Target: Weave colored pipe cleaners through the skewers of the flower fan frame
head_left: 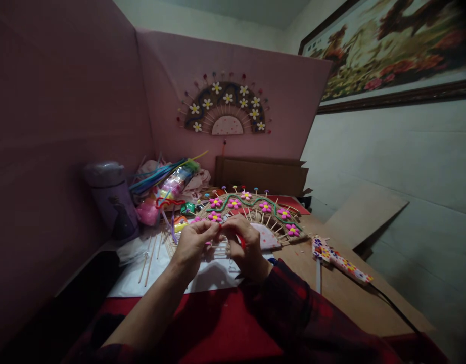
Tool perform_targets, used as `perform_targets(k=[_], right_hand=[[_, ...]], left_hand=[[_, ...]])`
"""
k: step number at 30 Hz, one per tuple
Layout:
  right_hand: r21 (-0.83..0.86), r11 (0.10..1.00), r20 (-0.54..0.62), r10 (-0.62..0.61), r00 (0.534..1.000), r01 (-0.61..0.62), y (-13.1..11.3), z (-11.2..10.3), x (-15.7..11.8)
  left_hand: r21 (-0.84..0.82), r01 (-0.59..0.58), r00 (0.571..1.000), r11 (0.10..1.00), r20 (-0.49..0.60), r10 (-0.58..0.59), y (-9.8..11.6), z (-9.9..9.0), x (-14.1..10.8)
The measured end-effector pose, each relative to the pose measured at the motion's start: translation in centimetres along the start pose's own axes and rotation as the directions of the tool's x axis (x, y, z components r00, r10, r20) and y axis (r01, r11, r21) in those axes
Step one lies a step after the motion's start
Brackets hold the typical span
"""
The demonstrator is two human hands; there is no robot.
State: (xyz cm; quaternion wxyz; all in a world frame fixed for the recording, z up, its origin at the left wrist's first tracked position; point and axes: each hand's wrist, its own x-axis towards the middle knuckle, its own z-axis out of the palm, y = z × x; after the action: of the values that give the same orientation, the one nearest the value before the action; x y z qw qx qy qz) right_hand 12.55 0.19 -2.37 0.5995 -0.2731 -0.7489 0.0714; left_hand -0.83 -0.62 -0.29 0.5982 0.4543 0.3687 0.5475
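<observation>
My left hand (195,241) and my right hand (246,245) meet fingertip to fingertip above the paper, both closed in a pinch. A small red piece (241,240), perhaps modelling clay, shows in the curl of my right hand. Whatever lies between the fingertips is too small to make out. Right behind my hands lies a half-round craft fan (273,207) with pink clay flowers, a wavy green line and sticks with coloured tips along its top. My hands hide its lower left part. Its pale dotted centre (264,236) sits beside my right hand.
Against the pink board (165,86) is a similar fan (228,98) with white flowers. Left are a purple cylinder (115,207), clay packets (176,184) and loose sticks (151,258) on white paper (123,285). A flower-patterned glue gun (342,263) with a cord lies on cardboard (354,303) at right.
</observation>
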Motion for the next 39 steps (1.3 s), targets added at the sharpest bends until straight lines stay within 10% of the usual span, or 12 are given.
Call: perform_targets(k=[28, 35, 39], right_hand=[[-0.082, 0.996, 0.085, -0.032, 0.996, 0.039, 0.2, -0.2, 0.2], [0.103, 0.974, 0.059, 0.199, 0.978, -0.204, 0.2, -0.2, 0.5], [0.378, 0.813, 0.134, 0.425, 0.895, -0.443, 0.3, 0.1, 0.9]], left_hand=[[-0.078, -0.004, 0.997, 0.997, -0.073, -0.002, 0.3, -0.6, 0.4], [-0.051, -0.017, 1.0, 0.999, -0.017, 0.016, 0.7, -0.4, 0.0], [0.048, -0.103, 0.995, 0.994, -0.004, 0.103, 0.8, -0.1, -0.2]])
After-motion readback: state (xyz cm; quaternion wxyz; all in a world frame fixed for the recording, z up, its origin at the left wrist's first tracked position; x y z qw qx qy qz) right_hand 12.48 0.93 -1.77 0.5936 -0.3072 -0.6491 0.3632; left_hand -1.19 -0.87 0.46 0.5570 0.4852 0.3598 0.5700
